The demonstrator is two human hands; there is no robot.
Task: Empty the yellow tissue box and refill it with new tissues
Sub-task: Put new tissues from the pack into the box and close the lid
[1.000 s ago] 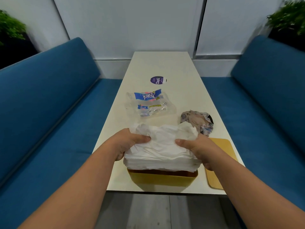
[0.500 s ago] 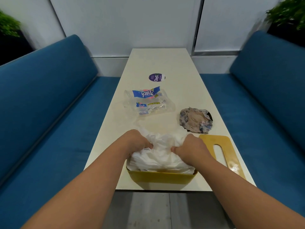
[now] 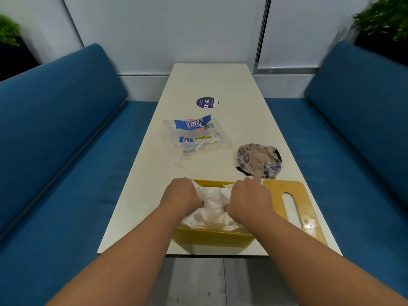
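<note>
Two labels: "Reach" wrapper (image 3: pixel 195 135) ("PAPER TOWEL"), "ClayG" sticker (image 3: pixel 207 102).

A long cream worktop (image 3: pixel 212 85) runs away from the camera to a pale grey-white panelled wall (image 3: pixel 167 29), where a vertical metal strip (image 3: pixel 262 32) divides two panels. Blue upholstered bench seats flank it, the left bench (image 3: pixel 55 129) and the right bench (image 3: pixel 357 120) each with a padded backrest, and dark planters of green foliage stand behind both backrests at the left corner (image 3: pixel 8 32) and right corner (image 3: pixel 384 18). Grey floor (image 3: pixel 198 281) shows below the worktop's near edge, under soft, even light.
</note>
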